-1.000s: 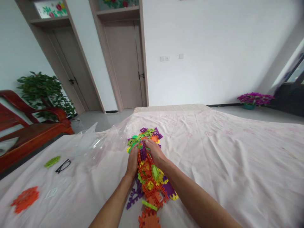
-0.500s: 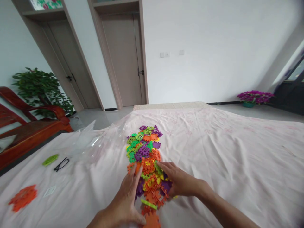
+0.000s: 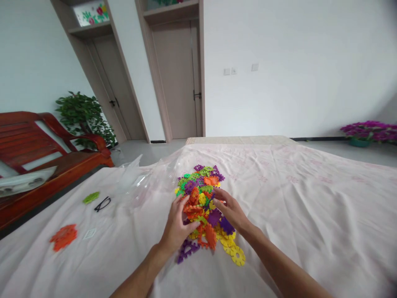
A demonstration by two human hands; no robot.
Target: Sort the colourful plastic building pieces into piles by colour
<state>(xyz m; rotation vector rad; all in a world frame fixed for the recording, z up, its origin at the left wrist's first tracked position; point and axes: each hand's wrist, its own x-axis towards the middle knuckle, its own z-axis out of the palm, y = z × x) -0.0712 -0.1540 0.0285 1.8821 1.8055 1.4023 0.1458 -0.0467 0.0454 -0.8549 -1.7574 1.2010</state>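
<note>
A long heap of colourful plastic interlocking building pieces (image 3: pixel 201 181) lies on the cloth, in orange, purple, green and yellow. My left hand (image 3: pixel 176 223) is at its left side, fingers curved and thumb apart, against orange pieces (image 3: pixel 194 211). On the right side, my right hand (image 3: pixel 231 209) reaches along the heap with its fingers stretched out, beside purple pieces (image 3: pixel 214 217). Several orange and purple pieces between the hands stand tilted. Yellow notched discs (image 3: pixel 238 255) trail out on the near right. A purple triangular piece (image 3: pixel 187 250) lies at the near left.
A pale pink floral cloth (image 3: pixel 294 223) covers the surface. To the left lie orange pieces (image 3: pixel 64 237), a green piece (image 3: pixel 91 198), a black loop (image 3: pixel 102 204), a small white label (image 3: pixel 89 234) and a clear plastic bag (image 3: pixel 139 180). A wooden bench (image 3: pixel 71 155) stands beyond.
Both hands have moved forward along the heap. Near pieces have shifted away and tumbled together, and yellow discs now show at the near right. The view has turned slightly left.
</note>
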